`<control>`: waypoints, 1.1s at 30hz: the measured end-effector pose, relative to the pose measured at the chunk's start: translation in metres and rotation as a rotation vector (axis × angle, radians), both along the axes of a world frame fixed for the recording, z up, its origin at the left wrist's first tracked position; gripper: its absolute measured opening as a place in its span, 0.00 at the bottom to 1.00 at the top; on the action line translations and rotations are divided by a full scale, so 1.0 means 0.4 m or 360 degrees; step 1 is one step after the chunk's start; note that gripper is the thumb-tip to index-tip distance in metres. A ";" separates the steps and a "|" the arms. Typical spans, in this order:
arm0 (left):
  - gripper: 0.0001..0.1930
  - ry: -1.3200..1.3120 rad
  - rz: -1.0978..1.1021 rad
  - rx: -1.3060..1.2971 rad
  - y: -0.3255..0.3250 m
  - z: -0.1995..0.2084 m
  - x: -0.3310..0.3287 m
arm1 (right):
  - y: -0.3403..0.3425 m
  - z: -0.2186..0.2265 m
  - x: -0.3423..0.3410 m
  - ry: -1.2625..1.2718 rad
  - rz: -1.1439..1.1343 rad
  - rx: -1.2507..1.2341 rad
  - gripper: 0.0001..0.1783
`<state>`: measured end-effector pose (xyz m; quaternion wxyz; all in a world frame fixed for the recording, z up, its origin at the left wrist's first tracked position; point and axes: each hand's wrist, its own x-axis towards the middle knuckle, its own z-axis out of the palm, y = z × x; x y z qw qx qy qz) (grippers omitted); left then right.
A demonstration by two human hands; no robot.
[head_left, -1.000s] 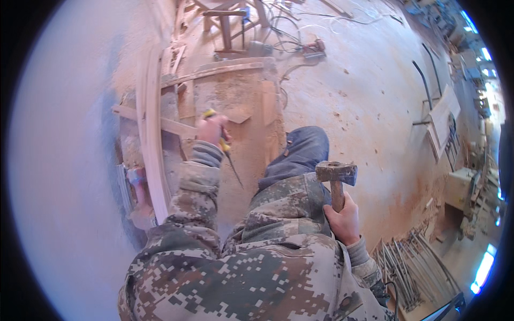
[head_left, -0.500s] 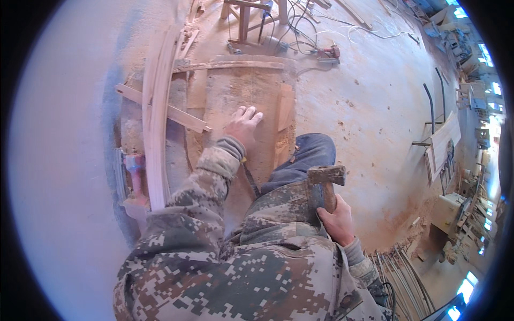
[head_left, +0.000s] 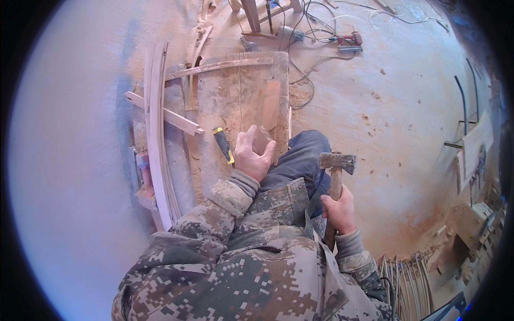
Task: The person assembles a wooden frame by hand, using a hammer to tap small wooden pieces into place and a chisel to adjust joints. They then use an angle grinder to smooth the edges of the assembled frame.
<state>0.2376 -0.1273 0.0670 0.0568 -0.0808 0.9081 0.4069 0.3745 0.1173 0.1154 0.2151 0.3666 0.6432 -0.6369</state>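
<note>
My left hand [head_left: 254,160] reaches over the dusty wooden work board [head_left: 219,101], thumb and fingers on either side of the near end of a flat wooden piece [head_left: 272,104]. Just left of that hand lies a tool with a yellow-and-black handle [head_left: 222,144], perhaps a chisel; its lower end is hidden by my sleeve. My right hand [head_left: 340,209] is wrapped around the wooden handle of a hatchet [head_left: 338,162], held upright beside my right thigh with its metal head up.
Long wooden strips [head_left: 155,123] run along the board's left side, crossed by a shorter notched strip [head_left: 171,116]. A curved strip [head_left: 225,66] lies across the far end. Farther off are a red power tool [head_left: 350,41] and tangled cables [head_left: 313,80]. Thin rods [head_left: 407,283] lie at lower right.
My left hand has come nearer and rightward, onto the wooden piece, which has shifted left. The yellow-and-black handle now shows. The hatchet stands more upright in my right hand.
</note>
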 end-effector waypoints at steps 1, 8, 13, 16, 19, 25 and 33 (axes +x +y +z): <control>0.33 0.0094 0.0026 -0.0106 0.023 -0.007 0.003 | 0.026 -0.011 -0.004 0.0015 -0.0012 -0.0049 0.11; 0.36 0.0315 0.0386 -0.0546 0.108 -0.041 0.010 | 0.225 0.022 -0.032 -0.0063 0.0014 -0.0037 0.09; 0.32 0.0017 0.0628 -0.0235 0.099 -0.052 0.044 | 0.298 0.069 -0.177 -0.0075 0.0364 0.0132 0.09; 0.31 -0.0007 0.0972 0.0909 0.072 -0.054 0.051 | 0.255 0.061 -0.341 0.0091 0.0768 0.0259 0.12; 0.32 -0.0125 0.1222 0.1704 0.029 -0.031 0.078 | 0.142 0.019 -0.547 0.0208 0.1272 0.0387 0.15; 0.36 -0.0228 0.1007 0.2628 -0.011 0.012 0.136 | -0.134 -0.028 -0.891 0.0200 0.1983 0.0105 0.13; 0.32 -0.0305 0.1249 0.2174 0.036 0.011 0.128 | -0.189 -0.082 -1.050 0.1038 0.2733 0.1022 0.19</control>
